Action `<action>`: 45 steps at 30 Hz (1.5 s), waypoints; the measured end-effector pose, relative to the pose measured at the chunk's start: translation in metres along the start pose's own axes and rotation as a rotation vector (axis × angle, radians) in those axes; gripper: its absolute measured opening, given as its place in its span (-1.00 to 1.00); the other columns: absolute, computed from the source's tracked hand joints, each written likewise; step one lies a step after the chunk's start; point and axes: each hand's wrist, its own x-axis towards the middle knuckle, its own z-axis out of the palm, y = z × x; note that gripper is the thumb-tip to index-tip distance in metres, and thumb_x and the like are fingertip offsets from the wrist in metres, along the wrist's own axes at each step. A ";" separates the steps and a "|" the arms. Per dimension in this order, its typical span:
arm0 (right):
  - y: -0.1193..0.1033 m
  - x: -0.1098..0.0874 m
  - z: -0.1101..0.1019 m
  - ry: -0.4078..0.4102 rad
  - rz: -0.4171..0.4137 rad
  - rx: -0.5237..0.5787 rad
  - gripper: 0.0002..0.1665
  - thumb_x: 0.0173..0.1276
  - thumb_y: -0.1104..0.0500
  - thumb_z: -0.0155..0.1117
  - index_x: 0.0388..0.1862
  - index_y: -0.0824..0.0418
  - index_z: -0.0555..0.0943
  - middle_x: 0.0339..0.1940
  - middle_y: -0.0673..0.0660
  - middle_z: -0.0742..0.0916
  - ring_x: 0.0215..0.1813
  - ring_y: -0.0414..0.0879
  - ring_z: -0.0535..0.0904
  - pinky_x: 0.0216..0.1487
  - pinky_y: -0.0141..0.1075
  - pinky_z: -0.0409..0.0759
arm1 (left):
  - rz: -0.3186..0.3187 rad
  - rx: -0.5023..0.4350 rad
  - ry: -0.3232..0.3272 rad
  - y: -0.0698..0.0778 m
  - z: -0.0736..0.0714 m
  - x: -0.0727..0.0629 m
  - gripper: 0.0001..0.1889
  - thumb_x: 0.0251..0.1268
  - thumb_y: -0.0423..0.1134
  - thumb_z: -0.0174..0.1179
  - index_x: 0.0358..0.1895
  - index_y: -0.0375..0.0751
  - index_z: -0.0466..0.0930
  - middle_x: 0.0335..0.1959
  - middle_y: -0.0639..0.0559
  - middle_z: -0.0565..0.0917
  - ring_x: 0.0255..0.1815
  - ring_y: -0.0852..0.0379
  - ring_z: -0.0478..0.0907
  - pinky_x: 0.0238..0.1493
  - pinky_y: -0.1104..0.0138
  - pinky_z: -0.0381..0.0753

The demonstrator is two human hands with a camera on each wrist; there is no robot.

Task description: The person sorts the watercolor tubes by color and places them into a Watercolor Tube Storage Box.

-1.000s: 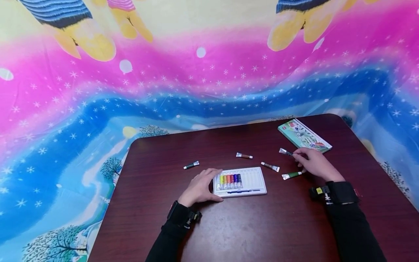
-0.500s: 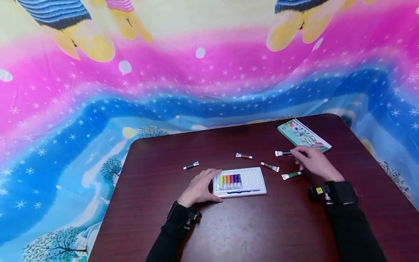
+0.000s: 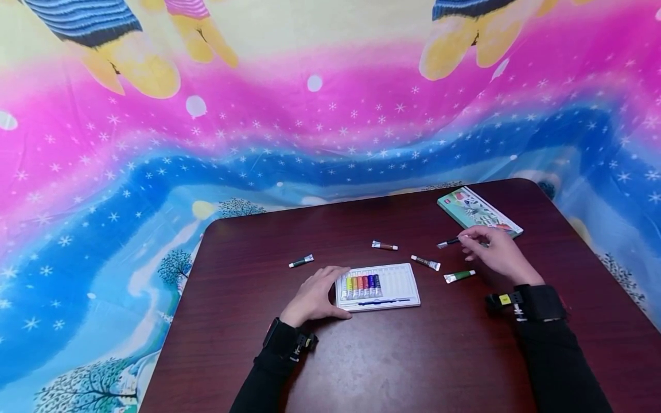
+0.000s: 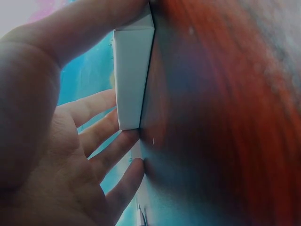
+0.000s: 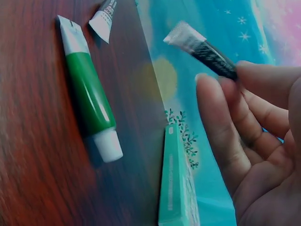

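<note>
My right hand [image 3: 493, 252] pinches a small black paint tube [image 5: 214, 56] by its cap end, and its silver crimped end points away from the fingertips. In the right wrist view the tube is above the table, tilted. My left hand [image 3: 317, 295] holds the left end of a white paint tray [image 3: 400, 281], thumb at the near edge and fingers at the far edge. Inside that tray lie several coloured tubes [image 3: 363, 285] in a row and a blue paintbrush [image 3: 384, 302]. A green paint tube [image 5: 91, 94] lies on the table below my right hand.
Two brown tubes, one farther back [image 3: 384, 245] and one nearer the tray [image 3: 426, 263], lie on the dark red table [image 3: 361, 361]. A dark green tube [image 3: 302, 261] is left of the tray. Behind my right hand lies a flat green-and-white box [image 3: 477, 209]. A printed cloth backdrop [image 3: 330, 143] hangs behind.
My right hand has raised slightly and turned the black tube in its fingertips, so its silver end has swung. My left hand and the tray have stayed in place.
</note>
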 end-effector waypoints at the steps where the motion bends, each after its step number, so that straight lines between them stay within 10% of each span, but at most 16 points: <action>1: 0.001 0.000 0.000 -0.007 0.001 0.035 -0.60 0.68 0.03 0.07 0.14 0.35 0.60 -0.09 0.36 0.78 -0.25 -0.19 0.79 -0.18 -0.32 0.75 | 0.000 -0.001 0.000 0.000 0.000 0.000 0.12 -0.08 0.24 0.62 0.62 0.13 0.24 0.51 0.07 0.42 0.52 -0.01 0.33 0.49 -0.11 0.35; 10: 0.000 0.004 0.006 0.070 -0.040 0.371 -0.66 0.64 0.14 0.12 -0.05 0.49 0.48 -0.11 -0.13 0.82 -0.20 -0.15 0.84 -0.11 -0.30 0.77 | 0.003 -0.001 -0.004 0.000 0.000 0.000 0.13 -0.08 0.24 0.61 0.62 0.13 0.24 0.51 0.07 0.41 0.52 -0.02 0.33 0.49 -0.11 0.35; 19: -0.014 0.001 0.005 0.148 -0.201 0.631 -0.95 0.51 0.41 0.22 -0.17 0.38 0.63 -0.33 0.01 0.84 -0.42 -0.12 0.79 -0.35 -0.25 0.76 | -0.001 -0.008 -0.011 0.001 0.000 0.000 0.12 -0.06 0.24 0.61 0.62 0.13 0.23 0.52 0.07 0.40 0.53 -0.02 0.32 0.50 -0.11 0.33; 33: -0.101 -0.030 0.004 0.270 -0.380 0.401 -0.85 0.50 0.46 0.20 -0.02 0.52 0.58 -0.25 -0.07 0.78 -0.45 -0.22 0.76 -0.38 -0.38 0.72 | 0.004 -0.020 -0.003 -0.001 0.000 0.000 0.12 -0.06 0.24 0.61 0.62 0.13 0.23 0.52 0.06 0.40 0.51 -0.03 0.32 0.50 -0.14 0.32; 45: -0.106 -0.031 0.009 0.297 -0.395 0.303 -0.87 0.51 0.47 0.17 -0.02 0.50 0.57 -0.26 -0.08 0.73 -0.48 -0.25 0.72 -0.42 -0.40 0.70 | 0.010 -0.013 -0.002 -0.001 0.001 0.001 0.12 -0.06 0.24 0.61 0.62 0.14 0.23 0.52 0.06 0.41 0.52 -0.03 0.33 0.49 -0.15 0.33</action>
